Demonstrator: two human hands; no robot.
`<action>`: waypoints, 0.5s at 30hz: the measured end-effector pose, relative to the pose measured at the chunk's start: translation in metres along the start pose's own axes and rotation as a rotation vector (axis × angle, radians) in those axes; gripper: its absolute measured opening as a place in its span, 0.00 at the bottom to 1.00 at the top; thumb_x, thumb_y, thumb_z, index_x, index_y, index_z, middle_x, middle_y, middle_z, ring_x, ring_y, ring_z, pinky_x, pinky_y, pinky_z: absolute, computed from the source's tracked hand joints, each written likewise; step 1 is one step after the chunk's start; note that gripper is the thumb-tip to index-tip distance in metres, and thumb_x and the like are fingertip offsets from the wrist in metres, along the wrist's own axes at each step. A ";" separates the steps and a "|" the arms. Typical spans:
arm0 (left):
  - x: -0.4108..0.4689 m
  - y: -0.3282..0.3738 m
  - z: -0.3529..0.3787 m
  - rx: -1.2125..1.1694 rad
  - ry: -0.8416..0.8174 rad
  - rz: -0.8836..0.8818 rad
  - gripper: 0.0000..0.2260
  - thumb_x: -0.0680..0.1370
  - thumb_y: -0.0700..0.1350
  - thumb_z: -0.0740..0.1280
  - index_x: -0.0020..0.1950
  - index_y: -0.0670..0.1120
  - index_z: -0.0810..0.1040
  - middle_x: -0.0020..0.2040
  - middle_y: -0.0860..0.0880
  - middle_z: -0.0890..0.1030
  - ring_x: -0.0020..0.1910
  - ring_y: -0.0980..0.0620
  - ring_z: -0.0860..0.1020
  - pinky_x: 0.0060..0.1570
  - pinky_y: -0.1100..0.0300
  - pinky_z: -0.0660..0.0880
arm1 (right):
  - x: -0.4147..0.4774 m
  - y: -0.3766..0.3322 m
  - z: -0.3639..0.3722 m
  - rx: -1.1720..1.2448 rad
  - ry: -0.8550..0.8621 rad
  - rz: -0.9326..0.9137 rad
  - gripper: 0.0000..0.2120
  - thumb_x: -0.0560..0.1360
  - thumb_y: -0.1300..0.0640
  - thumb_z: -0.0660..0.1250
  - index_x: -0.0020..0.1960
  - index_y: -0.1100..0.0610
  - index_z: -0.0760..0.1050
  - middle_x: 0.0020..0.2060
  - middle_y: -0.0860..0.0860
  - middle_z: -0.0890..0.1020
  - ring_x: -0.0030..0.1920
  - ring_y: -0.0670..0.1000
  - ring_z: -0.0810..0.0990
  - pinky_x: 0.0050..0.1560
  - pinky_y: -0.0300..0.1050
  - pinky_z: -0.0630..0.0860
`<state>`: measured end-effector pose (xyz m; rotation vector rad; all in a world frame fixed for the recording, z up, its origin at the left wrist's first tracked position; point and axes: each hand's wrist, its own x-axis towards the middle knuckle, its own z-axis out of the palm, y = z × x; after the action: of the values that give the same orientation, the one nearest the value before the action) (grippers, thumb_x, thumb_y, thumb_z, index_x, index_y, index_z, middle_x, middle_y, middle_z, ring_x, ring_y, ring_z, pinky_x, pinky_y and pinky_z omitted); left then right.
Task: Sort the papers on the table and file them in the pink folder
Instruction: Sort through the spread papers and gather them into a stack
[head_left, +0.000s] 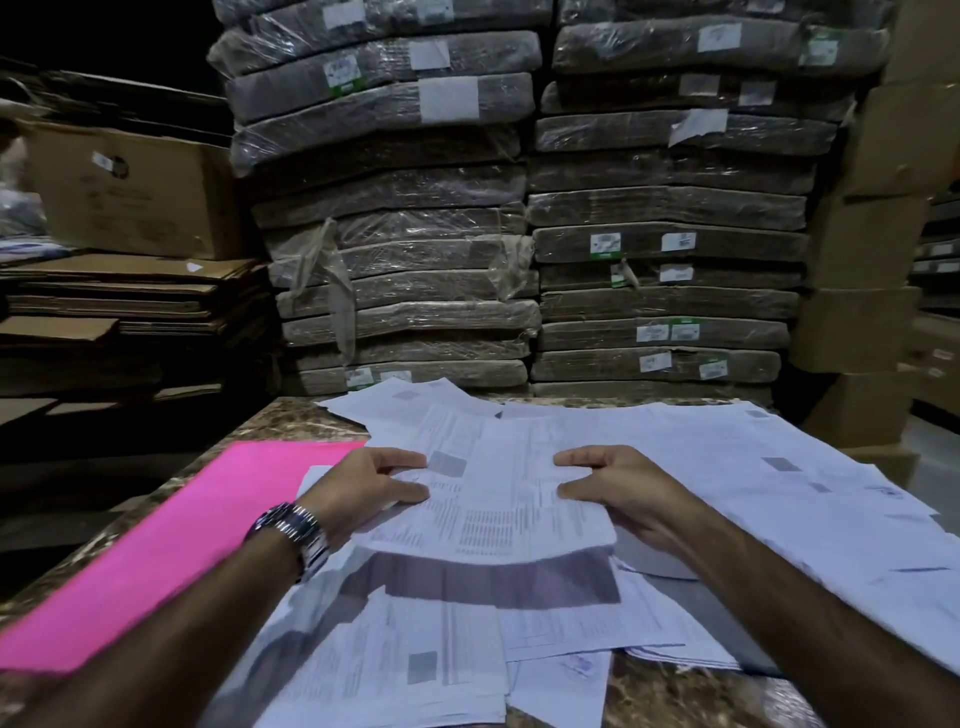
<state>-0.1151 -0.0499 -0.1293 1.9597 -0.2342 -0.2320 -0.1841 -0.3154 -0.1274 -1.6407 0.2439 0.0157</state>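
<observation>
In the middle of the frame the left hand and the right hand are holding a sheaf of printed sheets between them; each hand is pinching one side edge of the sheaf between thumb and curled fingers – left hand on the left edge, right hand on the right. The sheaf is hanging just above the loose papers and casting a dark shadow on them; those papers are lying overlapped across the centre and right of the marbled table. The pink folder is lying flat and closed at the lower left, its right edge slipping under the papers and the left forearm (a metal wristwatch is sitting on that wrist). Behind the table, plastic-wrapped bundles are standing in two tall stacks; a cardboard box is resting on flattened cardboard at the upper left – more boxes are rising along the right edge.
</observation>
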 end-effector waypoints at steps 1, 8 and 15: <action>-0.009 -0.007 -0.010 0.021 0.015 -0.010 0.19 0.71 0.35 0.73 0.61 0.43 0.79 0.53 0.49 0.82 0.33 0.61 0.81 0.32 0.72 0.74 | -0.001 0.003 0.012 -0.023 -0.023 0.005 0.18 0.71 0.72 0.69 0.60 0.62 0.77 0.48 0.59 0.85 0.45 0.56 0.86 0.38 0.43 0.83; -0.065 -0.044 -0.061 0.194 0.040 -0.102 0.23 0.71 0.38 0.74 0.64 0.48 0.75 0.52 0.56 0.76 0.42 0.50 0.84 0.37 0.59 0.80 | -0.006 0.016 0.077 -0.169 -0.168 0.005 0.20 0.68 0.70 0.74 0.59 0.62 0.77 0.45 0.54 0.83 0.41 0.50 0.85 0.37 0.38 0.80; -0.085 -0.061 -0.076 0.508 0.112 -0.085 0.30 0.68 0.47 0.77 0.68 0.51 0.71 0.60 0.52 0.77 0.50 0.52 0.79 0.50 0.57 0.79 | -0.013 0.026 0.098 -0.483 -0.162 -0.046 0.26 0.65 0.60 0.79 0.61 0.56 0.75 0.35 0.45 0.74 0.28 0.46 0.78 0.29 0.39 0.74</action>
<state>-0.1730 0.0638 -0.1515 2.4814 -0.1440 -0.1231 -0.1874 -0.2188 -0.1596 -2.1125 0.0789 0.1842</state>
